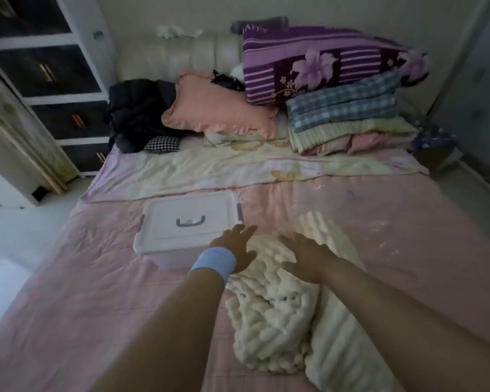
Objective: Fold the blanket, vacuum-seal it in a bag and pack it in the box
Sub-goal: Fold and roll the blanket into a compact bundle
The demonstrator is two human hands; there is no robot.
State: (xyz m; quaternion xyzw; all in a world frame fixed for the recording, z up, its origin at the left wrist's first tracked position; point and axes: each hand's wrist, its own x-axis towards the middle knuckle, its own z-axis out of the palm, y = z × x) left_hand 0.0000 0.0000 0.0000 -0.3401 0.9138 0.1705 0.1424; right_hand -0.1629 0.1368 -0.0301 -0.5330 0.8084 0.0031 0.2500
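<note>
Because the bumpy cream blanket (269, 306) looks soft and light, the flat, empty left hand (236, 247) and right hand (309, 257) can pinch it under the fingers (245, 231).

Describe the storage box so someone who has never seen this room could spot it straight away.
Look at the bed with the pink sheet. Near its middle, just left of the chunky cream blanket, sits a low white plastic box, lid on. Its grey handle and side clips make it the only hard-shelled thing among the bedding.
</note>
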